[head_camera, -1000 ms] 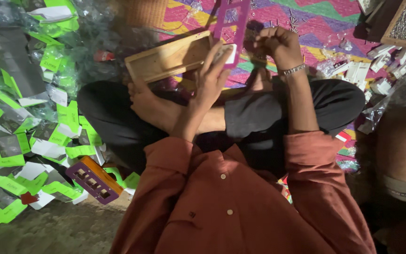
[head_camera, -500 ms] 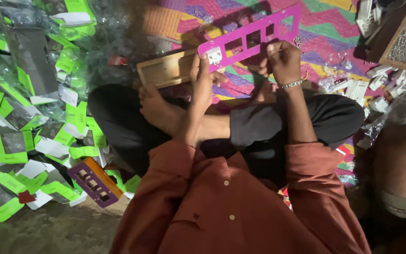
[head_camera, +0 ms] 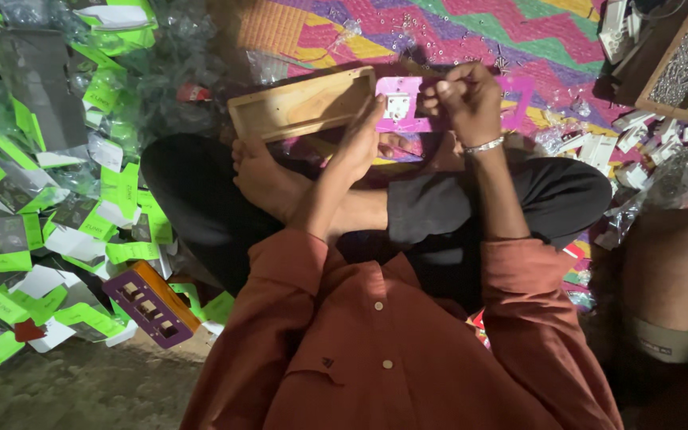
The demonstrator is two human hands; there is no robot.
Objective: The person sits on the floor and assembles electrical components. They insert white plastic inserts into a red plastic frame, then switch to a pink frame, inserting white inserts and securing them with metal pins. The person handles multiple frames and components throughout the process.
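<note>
While seated cross-legged on the patterned mat (head_camera: 455,32), held a pink plate (head_camera: 408,103) with both hands over the lap, near the mat's near edge. Left hand (head_camera: 360,139) reached forward from a bent elbow, palm turned inward, fingers (head_camera: 372,119) stretched up along the plate's left end and pressed to it, beside a small white switch (head_camera: 396,106) set in the plate. Right hand (head_camera: 463,99) came in from the right with wrist raised, curled into a loose fist over the plate's middle, thumb and forefinger pinched together; could not tell what, if anything, sat in that pinch. Wore a thin metal bangle (head_camera: 483,146) on the right wrist. Covered much of the plate's right half with that fist, leaving only a pink corner showing beyond the knuckles. Kept a shallow wooden box (head_camera: 304,103) just left of the plate, touching or nearly touching the left fingers, tilted across the left knee. Bare foot (head_camera: 268,179) tucked under the left forearm. Green and white cartons (head_camera: 33,199) heaped off the mat's left edge, with a purple and orange board (head_camera: 151,302) lying among them. White parts (head_camera: 599,147) scattered toward the mat's right edge, near a wooden tray of screws (head_camera: 682,68) at the far right corner.
</note>
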